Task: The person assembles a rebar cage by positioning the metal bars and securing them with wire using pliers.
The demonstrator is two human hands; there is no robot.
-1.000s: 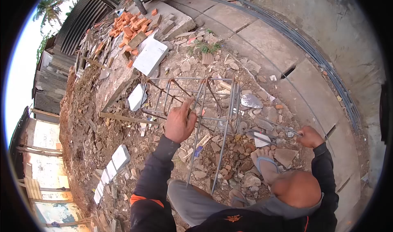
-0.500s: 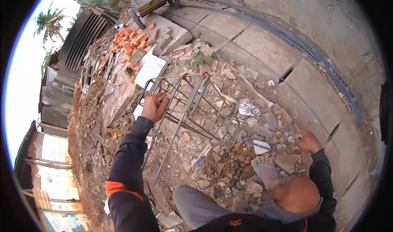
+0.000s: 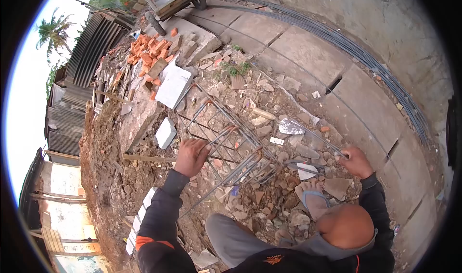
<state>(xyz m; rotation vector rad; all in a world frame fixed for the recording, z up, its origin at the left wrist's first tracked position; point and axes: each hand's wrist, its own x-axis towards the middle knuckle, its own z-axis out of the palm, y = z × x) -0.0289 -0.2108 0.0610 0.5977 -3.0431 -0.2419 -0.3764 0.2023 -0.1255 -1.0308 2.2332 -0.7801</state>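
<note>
A rebar cage (image 3: pixel 234 128) of long bars and bent square stirrups lies tilted on the rubble in front of me. My left hand (image 3: pixel 191 156) is closed around a bar on its left side. My right hand (image 3: pixel 356 162) grips the near end of a thin metal rod (image 3: pixel 321 139), which points up and left over the ground, apart from the cage. The rod's far end lies close to a silvery crumpled piece (image 3: pixel 291 126). Near my foot (image 3: pixel 315 201) in a blue sandal, a white scrap (image 3: pixel 306 171) lies among stones.
Red bricks (image 3: pixel 150 54) are heaped at the upper left, near a white slab (image 3: pixel 174 86) and a white block (image 3: pixel 166 133). A cart (image 3: pixel 173 3) stands farther back. Long steel bars (image 3: pixel 356 49) run along the wall over concrete slabs (image 3: pixel 308 51). Broken stones surround my feet.
The cage has turned and dropped lower, its upper end moving right and down. My left hand has come down and slightly right with it. My right hand has shifted slightly left and up.
</note>
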